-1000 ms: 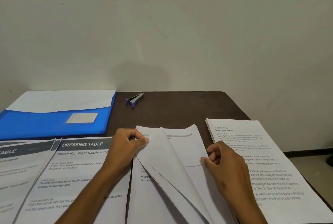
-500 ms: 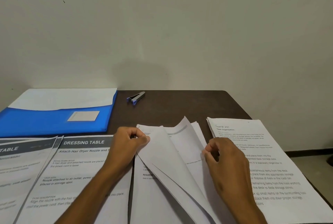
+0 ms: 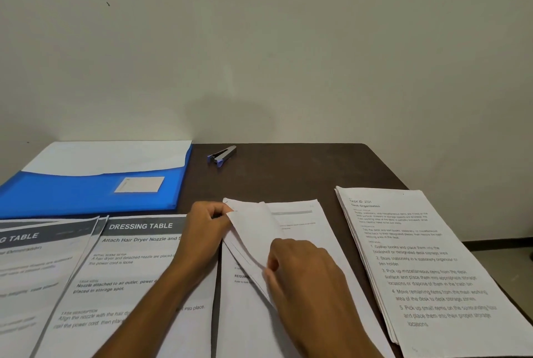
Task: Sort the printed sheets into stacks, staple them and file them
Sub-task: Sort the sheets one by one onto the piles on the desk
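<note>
Several white sheets (image 3: 253,230) of the middle stack are lifted and curled: the left hand (image 3: 206,230) pinches their top corner, the right hand (image 3: 302,268) pinches their edge. Bare dark desk (image 3: 302,167) lies behind, by the stapler (image 3: 222,153).

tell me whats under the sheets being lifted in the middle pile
Under the lifted sheets, pinched by the left hand and the right hand, lie more printed pages of the same middle pile. Faint text shows; most is covered, and the table beneath is hidden.
</note>
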### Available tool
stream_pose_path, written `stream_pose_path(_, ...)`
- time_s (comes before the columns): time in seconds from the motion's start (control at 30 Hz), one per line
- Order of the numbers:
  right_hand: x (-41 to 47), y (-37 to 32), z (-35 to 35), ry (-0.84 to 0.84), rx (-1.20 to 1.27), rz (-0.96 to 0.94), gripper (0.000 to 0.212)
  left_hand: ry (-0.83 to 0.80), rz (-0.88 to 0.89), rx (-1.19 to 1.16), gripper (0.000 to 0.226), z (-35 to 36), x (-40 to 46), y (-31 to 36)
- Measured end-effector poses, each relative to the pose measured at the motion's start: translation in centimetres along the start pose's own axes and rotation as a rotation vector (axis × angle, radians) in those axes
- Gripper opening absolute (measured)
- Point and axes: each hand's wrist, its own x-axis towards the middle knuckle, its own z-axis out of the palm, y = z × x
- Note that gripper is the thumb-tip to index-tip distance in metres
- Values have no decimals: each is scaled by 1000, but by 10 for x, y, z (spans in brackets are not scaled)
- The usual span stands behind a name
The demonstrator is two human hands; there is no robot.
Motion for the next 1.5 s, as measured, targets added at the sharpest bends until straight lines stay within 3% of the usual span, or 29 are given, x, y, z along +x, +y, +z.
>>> stream_pose_path(0.13,-7,5,11,-37,67,-20,46,37,-39,-73,52,2,-1,3)
stream_pose_path(0.2,-11,3,13,-60,181,-35,31,34,-16,-46,45,5,-2,4)
stream_pose_path(0.33,-10,18,-1,-174,483,125,8,7,6,84,20,4,1,2)
stream_pose_path(0.37,-10,24,-7,-111,590,164,4,5,6,99,19,4,1,3)
stream_pose_path(0.43,-10,41,-17,50,694,246,16,15,6,115,19,4,1,3)
stream_pose_path(0.5,-8,62,-18,92,574,336,18,23,8,123,20,4,0,3)
stream_pose_path(0.63,-9,93,-8,1,255,493,15,22,13,131,20,4,0,3)
stream_pose_path(1.03,-5,89,0,12,390,578,23,22,2,133,22,5,0,4)
stream_pose_path(1.5,-2,86,-1,52,337,565,22,36,-6,145,23,5,2,3)
